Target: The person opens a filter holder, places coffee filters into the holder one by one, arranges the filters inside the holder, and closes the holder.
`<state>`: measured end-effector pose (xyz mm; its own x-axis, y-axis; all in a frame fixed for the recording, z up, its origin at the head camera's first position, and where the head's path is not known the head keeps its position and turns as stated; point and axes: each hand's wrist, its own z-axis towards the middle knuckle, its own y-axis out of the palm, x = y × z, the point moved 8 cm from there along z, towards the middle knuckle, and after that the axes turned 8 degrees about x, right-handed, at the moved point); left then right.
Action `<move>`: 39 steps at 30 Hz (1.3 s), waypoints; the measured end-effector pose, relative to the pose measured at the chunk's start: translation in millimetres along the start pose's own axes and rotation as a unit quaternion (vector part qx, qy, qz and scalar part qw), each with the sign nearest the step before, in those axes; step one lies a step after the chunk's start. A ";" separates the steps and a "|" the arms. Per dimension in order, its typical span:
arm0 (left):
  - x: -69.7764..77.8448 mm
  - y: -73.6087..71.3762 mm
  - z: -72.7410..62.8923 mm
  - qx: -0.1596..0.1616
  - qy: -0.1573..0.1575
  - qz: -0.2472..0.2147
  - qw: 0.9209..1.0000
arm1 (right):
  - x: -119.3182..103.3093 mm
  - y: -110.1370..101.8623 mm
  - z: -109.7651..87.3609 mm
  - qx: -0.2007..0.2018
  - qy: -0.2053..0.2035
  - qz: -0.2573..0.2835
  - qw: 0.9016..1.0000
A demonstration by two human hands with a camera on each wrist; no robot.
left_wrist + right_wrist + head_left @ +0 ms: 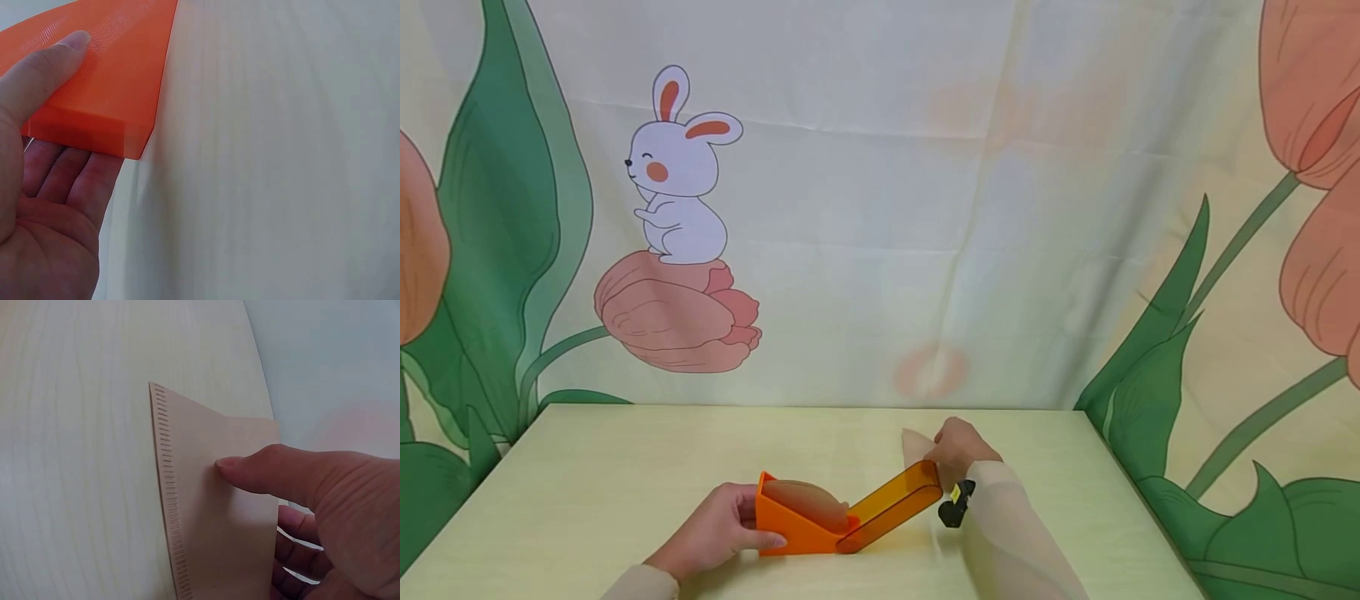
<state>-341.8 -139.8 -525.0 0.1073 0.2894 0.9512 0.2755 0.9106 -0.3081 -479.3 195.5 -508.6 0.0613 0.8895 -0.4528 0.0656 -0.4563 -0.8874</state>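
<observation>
My left hand (718, 527) grips the left end of an orange coffee filter holder (797, 535), thumb on its near side. In the left wrist view the thumb lies across the holder's flat wall (125, 69), with the other fingers beneath its edge. Brown paper filters (805, 498) stand inside it. Its see-through amber lid (887, 510) is swung up to the right. Beyond the lid, my right hand (964, 446) pinches one brown paper coffee filter (200, 512) that has a crimped seam. The thumb presses its face; the fingers are partly hidden behind it.
Both hands work over a pale wood-grain table (647, 458). Behind its back edge hangs a curtain (850, 208) printed with a rabbit and tulips. A black wrist camera (953, 507) sits at the right sleeve, close to the lid's end.
</observation>
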 end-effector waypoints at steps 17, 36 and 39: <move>-0.6 0.1 0.3 0.000 0.002 -0.004 1.000 | 5.2 3.0 2.1 0.008 0.008 0.080 0.997; 0.6 -0.2 -0.3 -0.001 0.009 -0.005 1.000 | 6.9 -22.6 -0.2 0.011 -0.045 0.106 0.993; 0.8 -0.4 -0.3 0.000 0.008 -0.003 1.000 | 3.3 -32.1 -3.4 0.004 -0.054 0.128 0.990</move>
<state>-341.5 -139.9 -524.1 0.1207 0.2796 0.9525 0.2770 0.9119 -0.3028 -477.7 213.0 -481.3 -0.0320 0.7419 -0.6697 0.0546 -0.6678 -0.7424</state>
